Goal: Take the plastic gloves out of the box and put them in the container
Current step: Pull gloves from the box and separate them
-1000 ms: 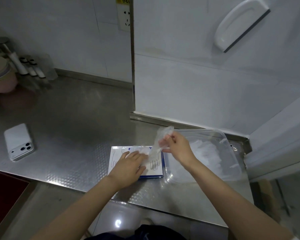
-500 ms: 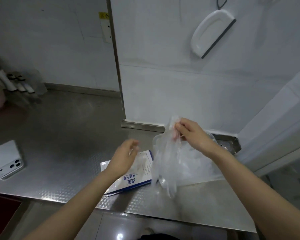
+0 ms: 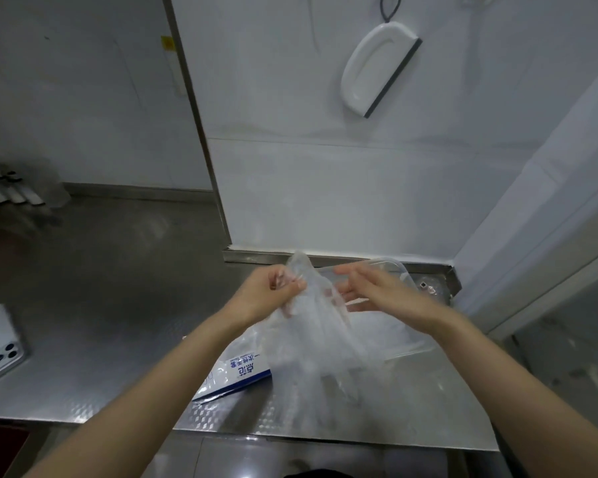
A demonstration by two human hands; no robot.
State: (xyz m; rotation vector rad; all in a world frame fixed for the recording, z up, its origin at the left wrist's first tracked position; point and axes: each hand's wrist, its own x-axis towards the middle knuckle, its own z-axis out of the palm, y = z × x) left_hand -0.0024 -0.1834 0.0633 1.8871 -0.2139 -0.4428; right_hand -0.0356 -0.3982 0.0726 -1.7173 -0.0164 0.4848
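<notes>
A plastic glove (image 3: 311,343) hangs in front of the container (image 3: 398,265), pinched at its top by the left hand (image 3: 270,294), the right hand (image 3: 370,291) spread and seemingly touching it, with the box (image 3: 237,374) beside the container.

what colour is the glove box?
The box is white with blue lettering and a blue edge; head view.

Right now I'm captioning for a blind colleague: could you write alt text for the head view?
A clear plastic glove hangs above a steel counter, pinched at the top by the left hand; the right hand touches it, fingers extended. Below lie a glove box and clear container.
</notes>
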